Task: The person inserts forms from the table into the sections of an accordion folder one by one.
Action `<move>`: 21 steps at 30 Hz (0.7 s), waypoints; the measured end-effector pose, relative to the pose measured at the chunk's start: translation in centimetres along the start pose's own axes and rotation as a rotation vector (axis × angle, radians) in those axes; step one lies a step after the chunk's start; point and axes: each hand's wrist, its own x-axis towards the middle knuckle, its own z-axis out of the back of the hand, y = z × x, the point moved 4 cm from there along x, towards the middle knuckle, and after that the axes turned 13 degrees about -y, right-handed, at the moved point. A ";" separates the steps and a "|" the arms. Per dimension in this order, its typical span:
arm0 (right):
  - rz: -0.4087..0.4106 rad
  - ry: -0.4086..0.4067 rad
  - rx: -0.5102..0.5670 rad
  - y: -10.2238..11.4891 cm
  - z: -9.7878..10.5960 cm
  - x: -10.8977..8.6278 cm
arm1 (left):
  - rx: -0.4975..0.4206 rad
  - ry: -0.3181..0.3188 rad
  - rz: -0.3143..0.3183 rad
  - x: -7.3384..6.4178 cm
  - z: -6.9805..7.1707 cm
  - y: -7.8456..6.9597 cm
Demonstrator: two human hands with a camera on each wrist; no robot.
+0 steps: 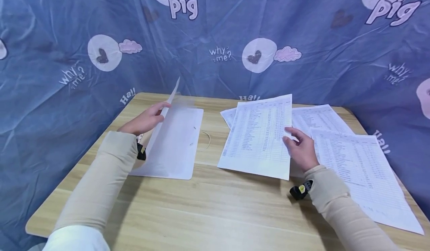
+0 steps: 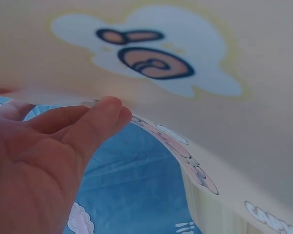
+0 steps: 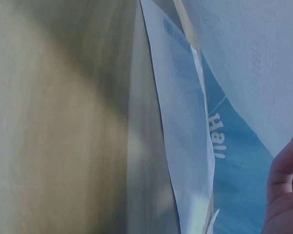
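Note:
My left hand (image 1: 145, 119) pinches the edge of the raised cover of a folder (image 1: 178, 146) at the left of the table. In the left wrist view the cover's outer side (image 2: 195, 122) is beige with a cartoon print, and my thumb lies at its edge. The folder's white inner side faces up on the tabletop. My right hand (image 1: 302, 148) pinches the right edge of a printed sheet (image 1: 256, 131) with rows and columns of text. That sheet is lifted and tilted, overlapping other papers behind it in the head view.
More printed sheets (image 1: 362, 172) lie on the right of the wooden table (image 1: 208, 210), one partly behind the held sheet. A thin elastic loop (image 1: 209, 141) sticks out beside the folder's right edge. A blue patterned cloth (image 1: 215, 30) hangs behind the table.

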 end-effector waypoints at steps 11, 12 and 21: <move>0.001 -0.015 0.030 0.4 -0.9 -0.3 | -0.025 -0.020 0.019 -0.1 0.4 -0.1; -0.003 -0.015 0.028 0.4 -0.9 -0.2 | -0.029 -0.021 0.018 -0.1 0.4 -0.1; -0.045 -0.007 0.031 0.6 -1.6 -0.2 | -0.059 -0.034 0.036 -0.3 0.8 0.1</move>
